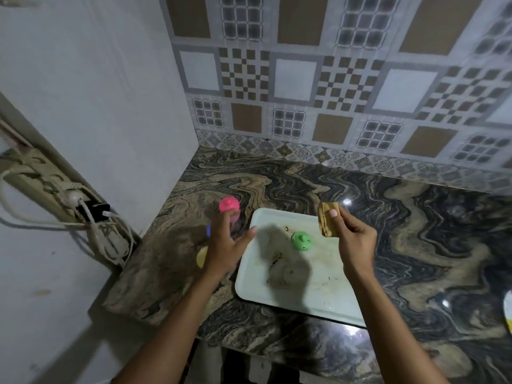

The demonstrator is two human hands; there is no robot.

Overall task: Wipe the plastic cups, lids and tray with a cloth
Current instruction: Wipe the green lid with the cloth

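Swirled granite counter (388,217) — stained white tray (318,295), domed green lid (301,240).

No legible text, label or number appears anywhere.

Marbled stone counter (415,231) meets patterned wall tiles (332,79). Power strip (41,178) with plugged cables on left wall.

Swirled dark-and-tan stone table (415,217) carries a pale stained tray (318,295), with pink-lidded cup (230,206) just left of it
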